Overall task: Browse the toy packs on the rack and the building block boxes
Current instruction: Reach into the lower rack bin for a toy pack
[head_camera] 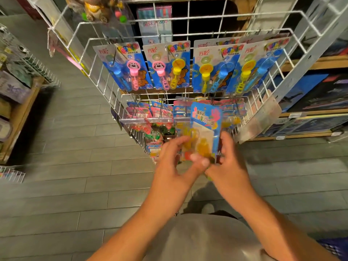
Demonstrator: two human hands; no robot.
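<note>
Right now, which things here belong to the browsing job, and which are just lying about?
Job: blister pack gripped by left hand and right hand; bubble wand packs on the wire rack; boxes on right shelves.
Lying about: left shelf goods; floor.

1. Floor (75, 185): grey wood-look planks, laid in staggered rows, covered the whole aisle.
2. Wooden shelf unit (20, 117), left edge: light timber frame, boxed goods stacked on it; details blurred.
3. Small wire basket (13, 174), lower left: white, near the floor, contents unclear.
4. Shelving (310, 113), right side: light timber boards with price labels on the front edges.
5. Light: dim overall, dark behind the upper centre.
</note>
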